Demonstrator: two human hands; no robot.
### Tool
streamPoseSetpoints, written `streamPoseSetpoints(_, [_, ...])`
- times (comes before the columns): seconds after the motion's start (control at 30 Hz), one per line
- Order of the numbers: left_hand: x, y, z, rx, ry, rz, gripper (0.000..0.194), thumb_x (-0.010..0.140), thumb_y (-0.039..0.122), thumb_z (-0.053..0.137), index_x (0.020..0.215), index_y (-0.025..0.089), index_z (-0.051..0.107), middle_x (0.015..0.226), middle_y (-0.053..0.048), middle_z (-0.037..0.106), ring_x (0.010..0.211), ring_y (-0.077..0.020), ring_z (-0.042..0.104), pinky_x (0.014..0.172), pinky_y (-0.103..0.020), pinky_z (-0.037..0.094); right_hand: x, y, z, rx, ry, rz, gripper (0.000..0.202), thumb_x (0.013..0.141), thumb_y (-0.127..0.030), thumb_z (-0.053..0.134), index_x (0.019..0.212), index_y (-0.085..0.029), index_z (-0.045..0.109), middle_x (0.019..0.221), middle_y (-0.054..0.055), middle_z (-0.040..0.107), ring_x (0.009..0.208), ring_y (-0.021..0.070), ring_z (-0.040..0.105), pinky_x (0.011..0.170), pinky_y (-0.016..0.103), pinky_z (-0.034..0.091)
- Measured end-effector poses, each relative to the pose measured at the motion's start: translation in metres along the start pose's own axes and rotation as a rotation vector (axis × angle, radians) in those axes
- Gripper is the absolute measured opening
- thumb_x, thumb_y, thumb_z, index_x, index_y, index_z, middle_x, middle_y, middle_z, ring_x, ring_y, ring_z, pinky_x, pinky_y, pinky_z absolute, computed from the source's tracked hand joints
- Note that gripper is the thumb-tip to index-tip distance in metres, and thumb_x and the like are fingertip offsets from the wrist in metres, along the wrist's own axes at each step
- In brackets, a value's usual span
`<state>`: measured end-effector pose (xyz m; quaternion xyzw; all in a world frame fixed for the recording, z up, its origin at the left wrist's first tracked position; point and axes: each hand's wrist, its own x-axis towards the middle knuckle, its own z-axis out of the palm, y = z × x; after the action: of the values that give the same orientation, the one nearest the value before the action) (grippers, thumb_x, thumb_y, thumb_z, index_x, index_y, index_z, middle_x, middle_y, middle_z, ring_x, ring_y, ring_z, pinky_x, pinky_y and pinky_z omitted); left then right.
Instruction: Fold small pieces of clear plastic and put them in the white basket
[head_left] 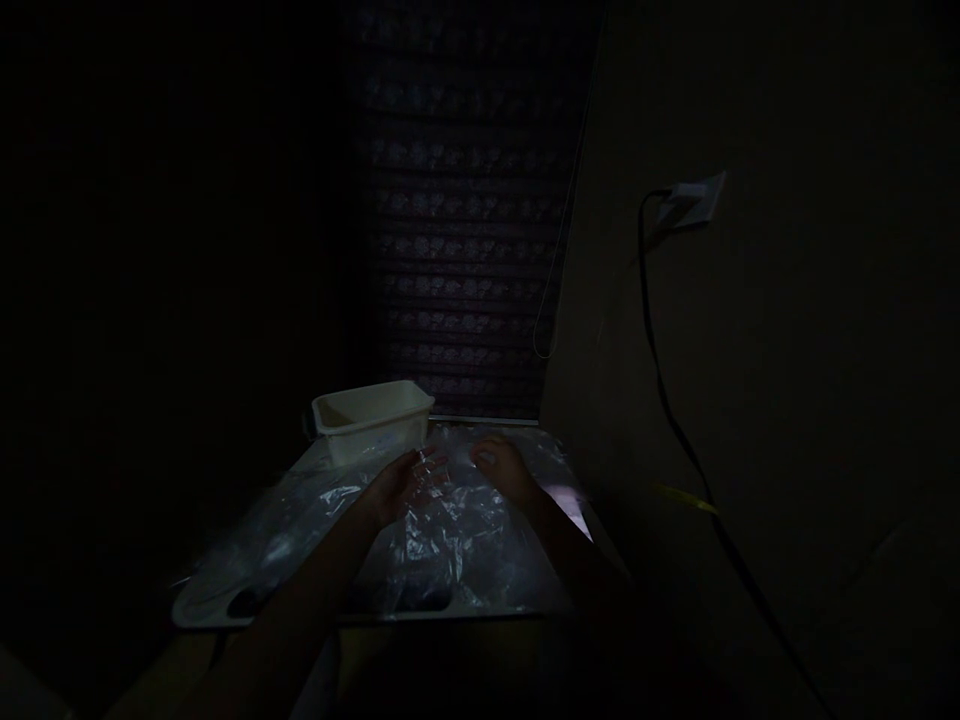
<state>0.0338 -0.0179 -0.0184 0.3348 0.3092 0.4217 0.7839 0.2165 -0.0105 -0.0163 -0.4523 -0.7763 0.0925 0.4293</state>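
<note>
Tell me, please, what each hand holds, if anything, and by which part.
Clear plastic film shows over part of the left hand; the right hand is curled. It is too dark to tell whether either grips it, or where.

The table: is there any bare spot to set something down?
Little: a narrow strip at the near left corner of the table looks bare, between its edge and the crinkled plastic, though it is dim. The middle is crowded with plastic around the left hand and right hand; the tub takes the far left.
</note>
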Motion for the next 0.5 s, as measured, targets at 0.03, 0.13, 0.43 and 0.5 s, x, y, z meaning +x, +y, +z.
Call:
streamPoseSetpoints(0.03, [0.000, 0.000, 0.000, 0.005, 0.009, -0.001, 0.037, 0.068, 0.029, 0.041, 0.104, 0.021, 0.036, 0.096, -0.008, 0.052, 0.075, -0.0197, 0.054, 0.062, -0.035, 0.042, 0.001, -0.001, 0.001, 0.034, 0.029, 0.013, 0.013, 0.063, -0.019, 0.045, 0.065, -0.016, 0.058, 0.070, 0.004, 0.055, 0.070, 0.0121, 0.048, 0.067, 0.026, 0.035])
streamPoseSetpoints(0.13, [0.001, -0.001, -0.001, 0.004, 0.019, -0.002, 0.039, 0.067, 0.028, 0.042, 0.105, 0.021, 0.035, 0.096, -0.007, 0.053, 0.074, -0.0196, 0.054, 0.059, -0.034, 0.042, 0.001, -0.007, 0.001, 0.168, -0.007, 0.002, 0.012, 0.062, -0.022, 0.048, 0.063, -0.015, 0.058, 0.068, 0.004, 0.056, 0.068, 0.0119, 0.049, 0.065, 0.025, 0.036])
streamPoseSetpoints(0.43, [0.000, 0.001, -0.001, -0.079, -0.079, 0.083, 0.039, 0.067, 0.019, 0.040, 0.106, 0.020, 0.037, 0.088, -0.006, 0.056, 0.066, -0.0169, 0.056, 0.048, -0.026, 0.042, -0.004, 0.011, -0.006, 0.368, -0.142, 0.199, 0.029, 0.057, -0.008, 0.045, 0.083, -0.016, 0.055, 0.086, 0.005, 0.055, 0.081, 0.0148, 0.049, 0.071, 0.028, 0.037])
streamPoseSetpoints(0.5, [-0.003, 0.002, 0.000, -0.075, -0.088, 0.087, 0.040, 0.067, 0.017, 0.038, 0.107, 0.018, 0.037, 0.086, -0.007, 0.057, 0.063, -0.0173, 0.056, 0.045, -0.026, 0.042, -0.006, 0.022, -0.005, 0.271, -0.169, 0.183, 0.036, 0.053, -0.002, 0.044, 0.085, -0.016, 0.054, 0.086, 0.005, 0.055, 0.081, 0.0149, 0.049, 0.072, 0.029, 0.036])
